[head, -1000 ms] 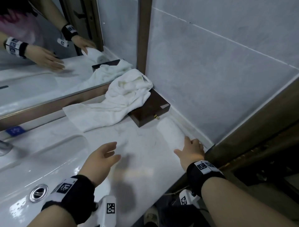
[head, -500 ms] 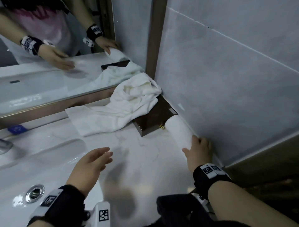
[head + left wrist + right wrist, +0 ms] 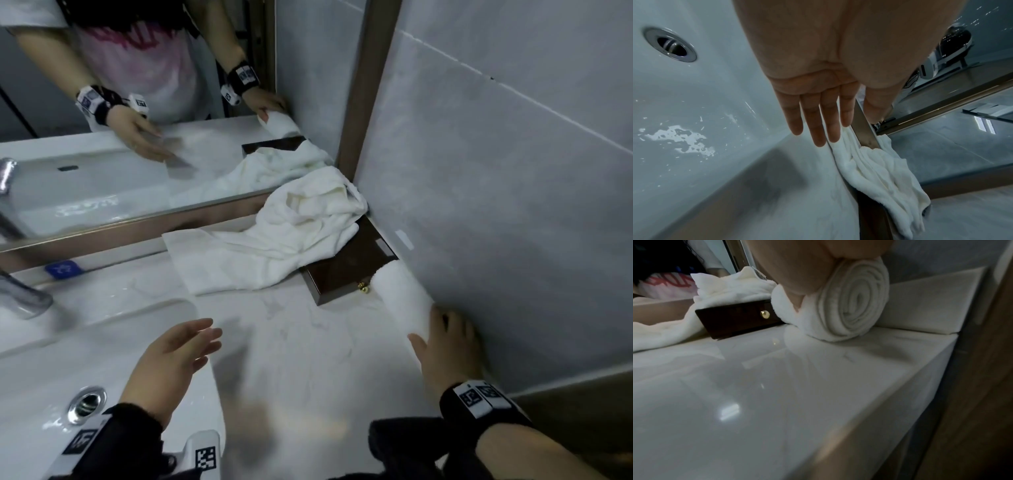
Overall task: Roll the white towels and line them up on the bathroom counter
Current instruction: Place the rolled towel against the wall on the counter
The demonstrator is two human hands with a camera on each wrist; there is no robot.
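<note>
A rolled white towel (image 3: pixel 400 298) lies on the white counter (image 3: pixel 308 359) against the grey wall, its far end beside a dark wooden box (image 3: pixel 352 270). My right hand (image 3: pixel 435 329) grips the roll's near end, thumb on its left side and fingers over the top. The right wrist view shows the roll's spiral end (image 3: pixel 851 303) under that hand. A loose white towel (image 3: pixel 274 246) is heaped in the back corner, draped over the box and spread out to the left. My left hand (image 3: pixel 191 346) hovers over the counter with straight fingers (image 3: pixel 818 116), holding nothing.
The sink basin with its drain (image 3: pixel 85 404) is at the front left, and a chrome faucet (image 3: pixel 20 294) stands at the far left. A mirror (image 3: pixel 137 137) runs along the back. The counter's right end meets a brown panel (image 3: pixel 982 386).
My right hand has pushed the rolled towel farther back along the wall, up to the box. The left hand stays open over the counter. The view has shifted.
</note>
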